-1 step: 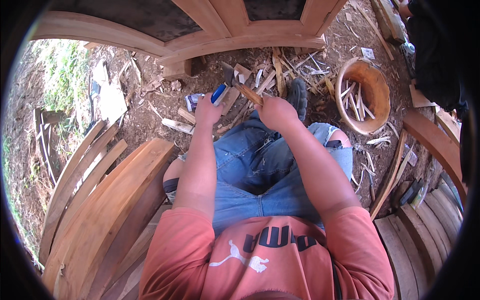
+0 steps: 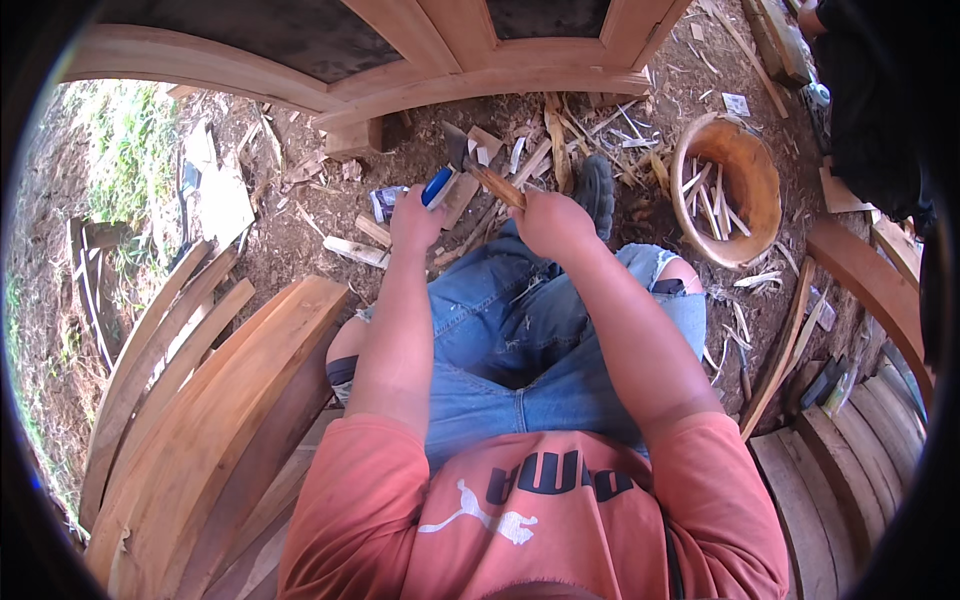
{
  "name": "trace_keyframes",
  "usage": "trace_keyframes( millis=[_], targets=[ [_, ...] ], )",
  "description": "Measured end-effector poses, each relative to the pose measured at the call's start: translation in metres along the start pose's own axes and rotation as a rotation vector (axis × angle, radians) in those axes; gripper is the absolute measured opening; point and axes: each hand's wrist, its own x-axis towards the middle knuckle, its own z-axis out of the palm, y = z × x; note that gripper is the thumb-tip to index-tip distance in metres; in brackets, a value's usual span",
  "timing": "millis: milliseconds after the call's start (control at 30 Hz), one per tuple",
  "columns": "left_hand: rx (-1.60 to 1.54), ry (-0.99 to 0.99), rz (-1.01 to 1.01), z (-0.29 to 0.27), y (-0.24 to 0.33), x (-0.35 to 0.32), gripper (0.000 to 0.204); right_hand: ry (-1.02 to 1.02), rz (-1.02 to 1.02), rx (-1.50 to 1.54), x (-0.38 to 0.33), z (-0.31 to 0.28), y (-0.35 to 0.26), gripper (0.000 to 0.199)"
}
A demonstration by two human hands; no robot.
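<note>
Gripping wooden-handled tool (image 2: 497,186) in curled right hand (image 2: 555,225), blue-handled tool (image 2: 437,186) in curled left hand (image 2: 415,220).
Wooden handle's long axis from right hand toward ten o'clock; dark head (image 2: 456,146) nearer left hand, at its one o'clock. Grip undersides hidden; cannot make out far end of blue-handled tool.

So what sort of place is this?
Probably an informal, outdoor or open-sided woodworking spot: curved wooden pieces are stacked at the left, wood scraps litter the dirt ground, and the person's right hand grips a wooden-handled tool.
</note>
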Motion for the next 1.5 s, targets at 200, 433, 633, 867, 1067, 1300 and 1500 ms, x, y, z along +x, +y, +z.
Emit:
trace_keyframes(
  millis=[200, 433, 633, 867, 1067, 1300, 1500],
  targets=[
    [-0.249, 0.115, -0.075, 0.0, -0.012, 0.012, 0.043, -0.031, 0.023, 0.021, -0.002, -0.003, -0.005, 0.038],
    [-0.914, 0.211, 0.071, -0.076, 0.04, -0.008, 0.024, -0.073, 0.051, 0.044, 0.0, -0.006, -0.003, 0.039],
    [-0.538, 0.242, 0.165, -0.101, 0.066, -0.028, 0.022, -0.076, 0.035, 0.032, 0.001, -0.008, -0.001, 0.039],
    [-0.51, 0.217, 0.145, -0.086, 0.058, -0.044, 0.024, -0.079, 0.046, 0.056, -0.001, -0.01, -0.002, 0.038],
    [-0.528, 0.274, 0.108, -0.077, 0.054, -0.055, 0.025, -0.081, 0.039, 0.046, 0.002, -0.008, 0.001, 0.038],
    [-0.594, 0.32, 0.092, -0.063, 0.044, -0.051, 0.027, -0.073, 0.02, 0.049, 0.003, -0.006, 0.003, 0.039],
    [-0.537, 0.305, 0.075, -0.063, 0.054, -0.06, 0.03, -0.066, 0.016, 0.054, 0.002, -0.007, 0.003, 0.04]
  ],
)
